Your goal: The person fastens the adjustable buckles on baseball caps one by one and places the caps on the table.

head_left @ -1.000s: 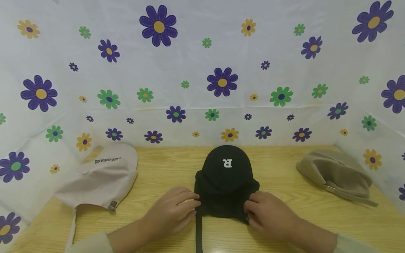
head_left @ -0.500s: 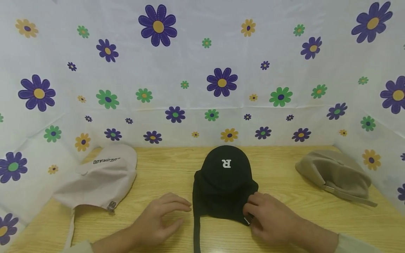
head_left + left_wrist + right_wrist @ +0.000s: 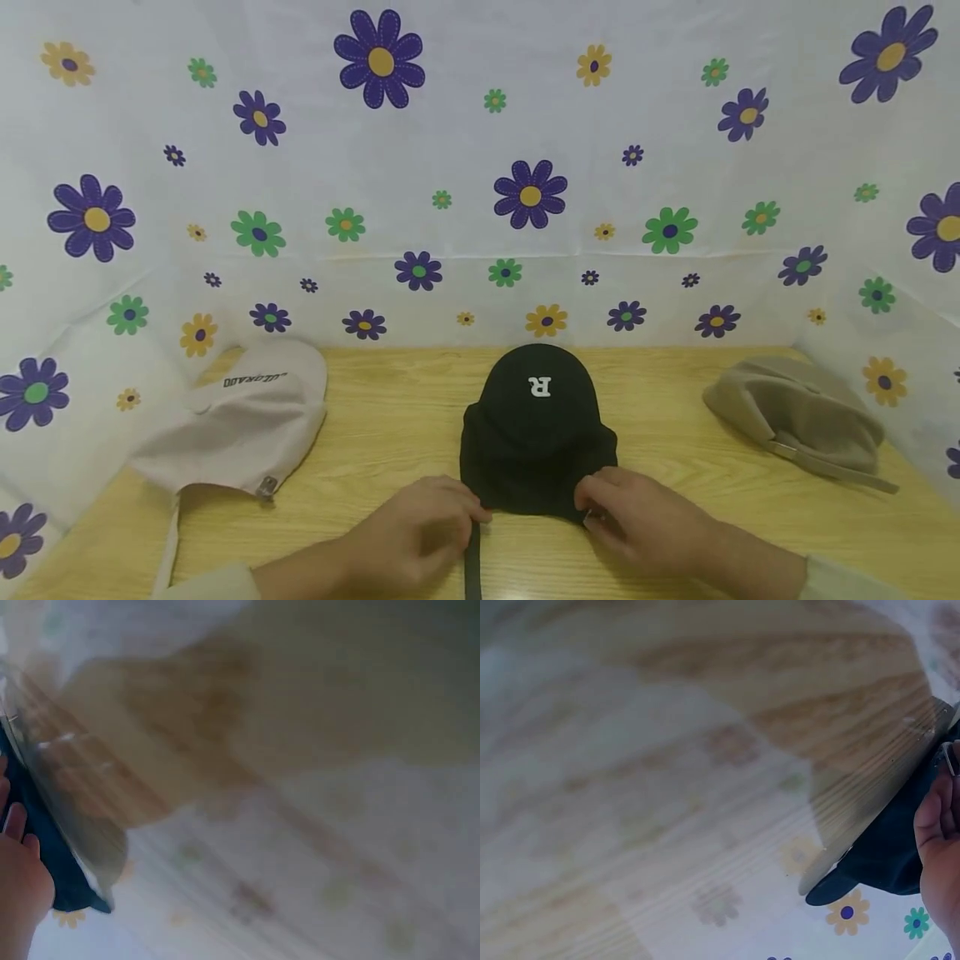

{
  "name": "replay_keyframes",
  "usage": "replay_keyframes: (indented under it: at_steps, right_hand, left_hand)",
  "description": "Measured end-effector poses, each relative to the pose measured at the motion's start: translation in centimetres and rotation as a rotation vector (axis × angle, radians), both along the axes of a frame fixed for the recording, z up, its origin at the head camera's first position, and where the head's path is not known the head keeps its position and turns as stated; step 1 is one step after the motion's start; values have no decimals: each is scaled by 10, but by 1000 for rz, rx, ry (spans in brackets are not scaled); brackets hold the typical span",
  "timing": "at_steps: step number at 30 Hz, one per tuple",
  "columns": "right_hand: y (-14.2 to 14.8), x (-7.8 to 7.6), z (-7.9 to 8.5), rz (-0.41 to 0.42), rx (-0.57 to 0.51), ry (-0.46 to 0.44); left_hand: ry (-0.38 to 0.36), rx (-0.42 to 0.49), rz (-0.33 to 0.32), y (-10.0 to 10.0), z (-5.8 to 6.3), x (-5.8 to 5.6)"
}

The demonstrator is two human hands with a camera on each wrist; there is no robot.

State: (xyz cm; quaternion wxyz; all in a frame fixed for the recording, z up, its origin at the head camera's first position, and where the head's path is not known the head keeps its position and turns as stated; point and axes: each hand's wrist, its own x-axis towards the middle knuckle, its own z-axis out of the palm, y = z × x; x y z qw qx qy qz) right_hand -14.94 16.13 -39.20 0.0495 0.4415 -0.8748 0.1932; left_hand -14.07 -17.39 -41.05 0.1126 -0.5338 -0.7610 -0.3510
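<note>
Head view: black cap (image 3: 536, 450) between left hand (image 3: 420, 527), pinching its strap (image 3: 472, 567), and right hand (image 3: 648, 521), gripping its edge (image 3: 551, 508); uneven pulling could skew it. Left wrist view: cap beside fingers (image 3: 16, 821). Right wrist view: buckle (image 3: 951, 759) at fingertips, apt to slip should the pinch slacken.

White R (image 3: 539, 387) on black cap (image 3: 536, 437), dark lettering (image 3: 255, 380), apparently ending ORADO, on pale cap (image 3: 251, 433)

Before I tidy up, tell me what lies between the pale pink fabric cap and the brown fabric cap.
The head view shows the black fabric baseball cap between them, with the left hand and right hand at its near edge.
</note>
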Motion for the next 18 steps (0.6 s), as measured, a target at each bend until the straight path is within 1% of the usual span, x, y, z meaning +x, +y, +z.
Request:
replay_keyframes:
  at_steps: [2, 3, 5, 7, 8, 11, 13, 16, 18]
  right_hand:
    - [0, -1, -1, 49, -17, 30]
    - [0, -1, -1, 62, -16, 51]
    - [0, -2, -1, 69, 0, 67]
    - [-1, -2, 0, 71, 7, 91]
    - [-1, -2, 0, 67, 16, 87]
    - [-1, -2, -1, 72, 41, 70]
    - [0, -1, -1, 68, 73, 45]
    - [1, 0, -2, 55, 121, 28]
    - [0, 1, -3, 50, 145, 35]
  left_hand:
    - [18, -59, -50, 2, 0, -1]
    - [35, -88, -71, 3, 0, -1]
    - [75, -114, -99, 4, 1, -1]
    - [139, -110, -123, 6, 1, -2]
    - [179, -102, -137, 8, 1, -2]
    - [252, -83, -166, 13, 2, -2]
    - [286, -86, -168, 15, 2, -2]
    - [316, -107, -140, 17, 2, 0]
    - [315, -123, -123, 18, 1, 1]
